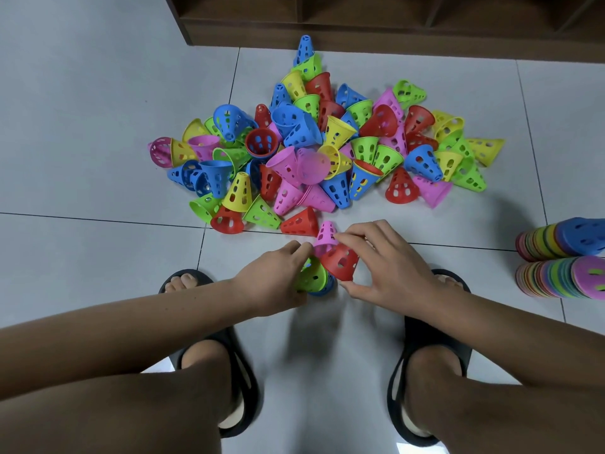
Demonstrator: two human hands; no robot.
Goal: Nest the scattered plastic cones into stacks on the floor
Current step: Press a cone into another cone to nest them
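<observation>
A heap of scattered perforated plastic cones (314,149) in blue, green, red, yellow and pink covers the floor ahead of me. Just in front of my feet, my left hand (275,280) grips a short nested stack with a green cone (312,276) outermost and a blue rim beneath. My right hand (386,260) holds a red cone (340,262) between thumb and fingers, tilted against that stack. A pink cone (325,234) pokes out above the red one, under my right fingertips.
Two long nested stacks of cones (556,257) lie on their sides at the right edge. A dark wooden shelf base (360,34) runs along the back. My feet in black slippers (229,371) stand on the grey tiles below my hands.
</observation>
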